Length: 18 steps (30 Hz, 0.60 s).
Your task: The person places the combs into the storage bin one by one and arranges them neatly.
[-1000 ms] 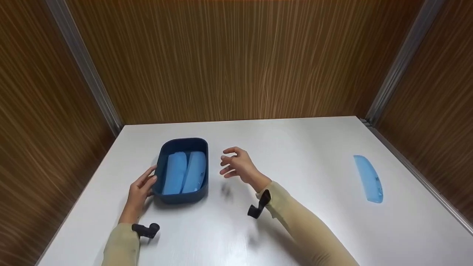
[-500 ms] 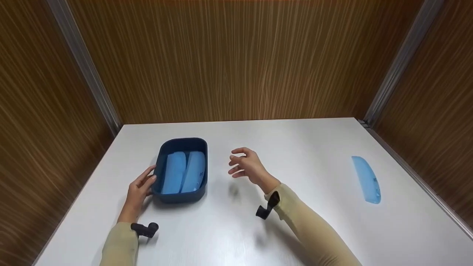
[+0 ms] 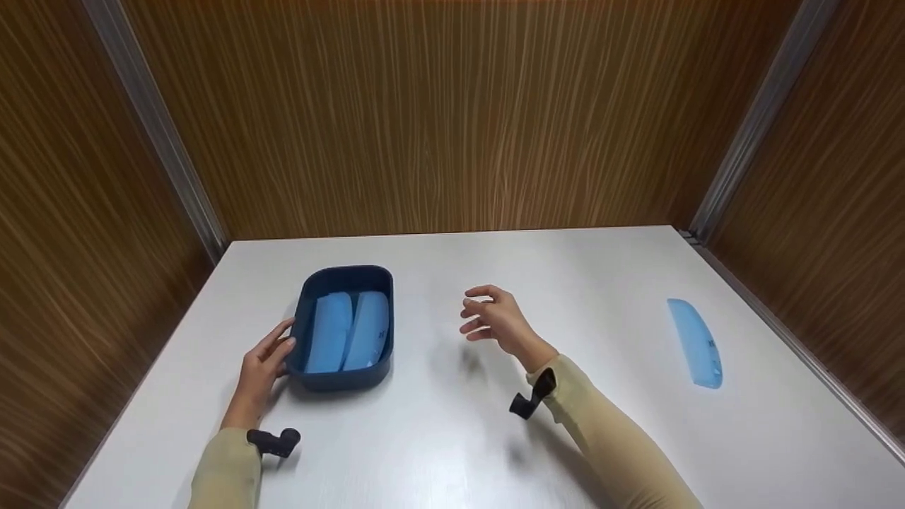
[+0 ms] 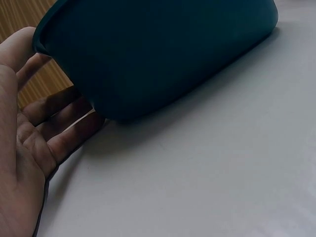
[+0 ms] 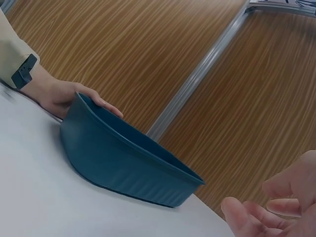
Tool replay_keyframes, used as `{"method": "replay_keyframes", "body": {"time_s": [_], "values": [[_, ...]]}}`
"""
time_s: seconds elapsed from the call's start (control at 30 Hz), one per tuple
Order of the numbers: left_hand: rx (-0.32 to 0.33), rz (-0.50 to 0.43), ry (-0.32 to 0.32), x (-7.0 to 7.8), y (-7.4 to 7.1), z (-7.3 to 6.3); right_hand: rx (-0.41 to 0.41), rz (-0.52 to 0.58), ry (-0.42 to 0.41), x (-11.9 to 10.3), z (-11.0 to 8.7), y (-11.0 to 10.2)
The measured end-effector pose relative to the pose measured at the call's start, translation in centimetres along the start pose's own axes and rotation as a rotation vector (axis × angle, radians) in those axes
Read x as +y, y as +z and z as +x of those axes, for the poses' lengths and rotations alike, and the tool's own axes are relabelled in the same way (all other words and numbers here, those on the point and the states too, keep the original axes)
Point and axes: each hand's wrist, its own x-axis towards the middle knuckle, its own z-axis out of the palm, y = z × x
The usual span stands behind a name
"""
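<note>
My left hand [image 3: 260, 371] is at the left side of a dark blue rectangular bin [image 3: 341, 382]. In the left wrist view, its thumb and fingertips [image 4: 81, 129] touch the bin's rim and outer wall, the fingers only slightly bent. Two light blue, long pieces [image 3: 330, 332] lie side by side inside the bin. My right hand [image 3: 498, 322] hovers above the table to the right of the bin, fingers loosely bent and nothing in them. A third light blue piece [image 3: 696, 343], half-moon shaped with small dark marks, lies far to the right.
The white table [image 3: 424, 438] is bounded by a wood-grain back panel [image 3: 452, 120] and side panels with grey metal corner strips [image 3: 170, 141]. Black wrist cameras [image 3: 274, 442] sit on both sleeves.
My right hand has moved to the right, away from the bin. The left hand stays against the bin, and the blue pieces lie as before.
</note>
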Motion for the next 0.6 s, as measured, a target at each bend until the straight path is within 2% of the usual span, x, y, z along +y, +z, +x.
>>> {"method": "replay_keyframes", "body": {"time_s": [0.13, 0.4, 0.6], "values": [[-0.002, -0.001, 0.002, -0.4, -0.1, 0.3, 0.009, 0.002, 0.009, 0.2, -0.1, -0.8], [0.021, -0.022, 0.020, -2.5, -0.6, 1.4, 0.031, -0.010, -0.013, 0.5, -0.4, -2.2], [0.028, 0.004, 0.032, -2.9, -0.5, 1.6, 0.054, -0.022, -0.012, 1.1, -0.7, -3.7]]}}
